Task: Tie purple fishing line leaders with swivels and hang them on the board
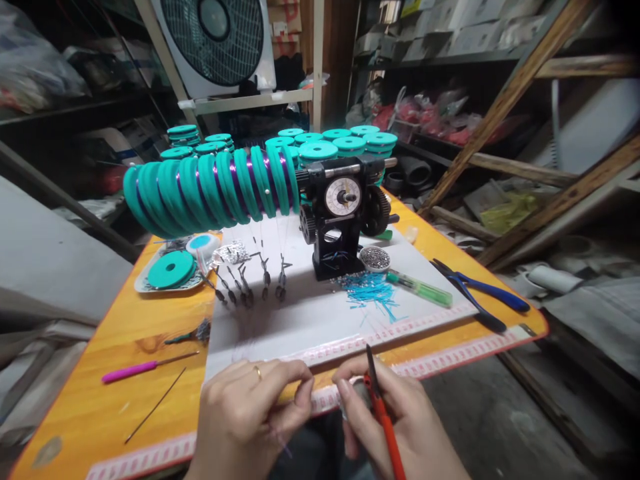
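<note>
Two hands nearly touching: left hand (pixel 250 413) pinching something too fine to identify, right hand (pixel 405 427) gripping red-handled tool (pixel 382 408), tip pointing away.

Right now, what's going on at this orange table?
A person works at the near edge of the table. The left hand pinches something too fine to make out, close to the right hand, which grips a red-handled tool. Behind them, a winder carries a row of teal spools, with hooks hanging on lines.
</note>
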Demonstrator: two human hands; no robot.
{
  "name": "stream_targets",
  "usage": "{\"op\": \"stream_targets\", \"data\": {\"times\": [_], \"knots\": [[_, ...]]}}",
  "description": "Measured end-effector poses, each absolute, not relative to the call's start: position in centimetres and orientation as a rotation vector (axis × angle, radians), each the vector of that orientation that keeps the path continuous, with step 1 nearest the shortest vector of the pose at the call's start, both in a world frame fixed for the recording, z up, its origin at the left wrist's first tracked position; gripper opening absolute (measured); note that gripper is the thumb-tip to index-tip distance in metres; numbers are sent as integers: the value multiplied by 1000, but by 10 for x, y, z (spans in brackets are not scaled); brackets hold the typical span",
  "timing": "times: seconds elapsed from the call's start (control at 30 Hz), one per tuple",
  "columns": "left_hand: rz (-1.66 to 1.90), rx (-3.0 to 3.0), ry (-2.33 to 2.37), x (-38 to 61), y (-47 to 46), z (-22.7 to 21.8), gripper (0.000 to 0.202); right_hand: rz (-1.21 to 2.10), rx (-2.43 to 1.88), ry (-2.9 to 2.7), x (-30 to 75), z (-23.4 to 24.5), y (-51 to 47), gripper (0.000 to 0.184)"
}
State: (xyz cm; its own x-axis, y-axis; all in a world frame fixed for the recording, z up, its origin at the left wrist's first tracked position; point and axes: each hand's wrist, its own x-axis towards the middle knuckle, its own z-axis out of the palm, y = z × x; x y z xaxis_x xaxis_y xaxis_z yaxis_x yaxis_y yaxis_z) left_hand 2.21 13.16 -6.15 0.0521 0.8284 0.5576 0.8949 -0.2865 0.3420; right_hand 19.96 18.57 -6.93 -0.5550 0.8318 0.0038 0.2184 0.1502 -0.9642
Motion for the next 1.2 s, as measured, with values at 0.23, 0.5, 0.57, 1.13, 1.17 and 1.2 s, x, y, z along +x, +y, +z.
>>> {"op": "stream_targets", "data": {"times": [0.23, 0.5, 0.57, 1.13, 1.17, 1.2], "knots": [[-763, -2208, -1948, 22, 145, -57, 10, 652, -710, -2409, 217, -105, 180, 64], [-624, -2241, -2038, 20, 144, -54, 6, 282, -750, -2764, 212, -107, 185, 91], [-613, -2265, -2051, 16, 142, -54, 3, 230, -736, -2807, 212, -103, 185, 89], [-859, -2296, -2028, -5, 123, -65, 5, 111, -803, -2719, 203, -122, 176, 105], [-866, -2293, -2028, -6, 122, -66, 6, 148, -798, -2772, 203, -119, 177, 103], [-872, -2285, -2029, -6, 122, -67, 6, 178, -812, -2814, 203, -116, 178, 101]]}}
